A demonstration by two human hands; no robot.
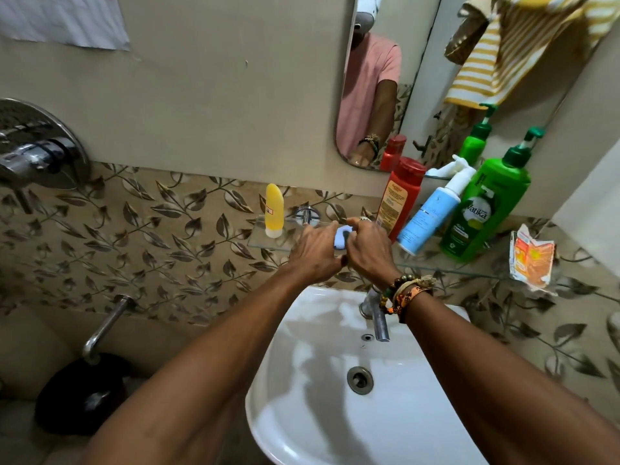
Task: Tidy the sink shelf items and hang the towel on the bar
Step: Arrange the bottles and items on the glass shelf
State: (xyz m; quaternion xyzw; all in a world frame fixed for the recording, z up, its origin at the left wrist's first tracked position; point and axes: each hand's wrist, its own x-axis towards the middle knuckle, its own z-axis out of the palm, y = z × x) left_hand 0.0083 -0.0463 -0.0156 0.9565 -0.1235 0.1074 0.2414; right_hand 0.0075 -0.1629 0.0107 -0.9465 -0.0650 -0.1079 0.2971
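Both my hands meet over the glass shelf (260,234), with the small blue thing (340,239) right between them. My left hand (315,255) pinches it from its left side and my right hand (367,251) from its right, fingers curled onto it. What shows of it runs away from me, toward the wall. The yellow tube (274,209) stands just left; the striped towel (503,58) is bunched well up to my right.

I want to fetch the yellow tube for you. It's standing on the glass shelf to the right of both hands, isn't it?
Not quite. The yellow tube stands on the glass shelf, but to the left of both hands, not the right, as the head view shows. The left hand and right hand meet at a small blue and white thing.
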